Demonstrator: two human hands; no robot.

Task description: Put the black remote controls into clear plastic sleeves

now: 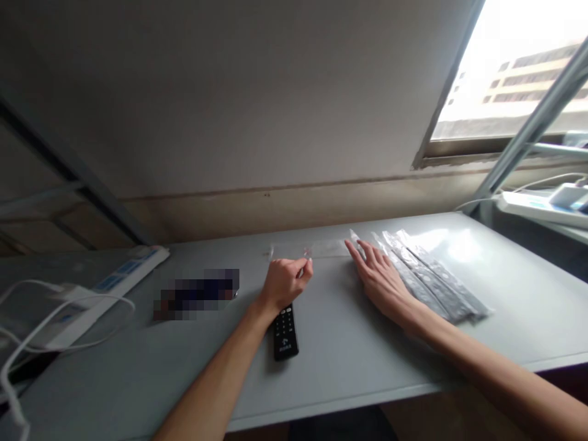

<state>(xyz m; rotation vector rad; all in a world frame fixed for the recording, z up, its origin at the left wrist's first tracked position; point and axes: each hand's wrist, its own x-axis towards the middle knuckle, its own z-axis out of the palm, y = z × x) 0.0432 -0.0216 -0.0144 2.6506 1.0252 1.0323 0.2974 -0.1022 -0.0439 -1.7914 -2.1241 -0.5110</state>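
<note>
My left hand [285, 283] is closed, thumb and forefinger together near the front edge of a flat clear plastic bag [328, 248]. Whatever may be between those fingertips is too small to make out. Under its wrist lies a black remote control [285, 337], upper end hidden by the hand. With fingers stretched and spread, my right hand [379, 278] rests palm down by the bag's right end. Beside it, several dark, long items in clear plastic sleeves [429, 282] lie in a row, partly covered by that hand and forearm.
A blurred-out dark object [197, 295] lies on the grey table [349, 367] at left. Further left is a white power strip [110, 294] with white cables [27, 343]. Metal bars [528, 110] stand by the window; another white strip [546, 207] sits at far right.
</note>
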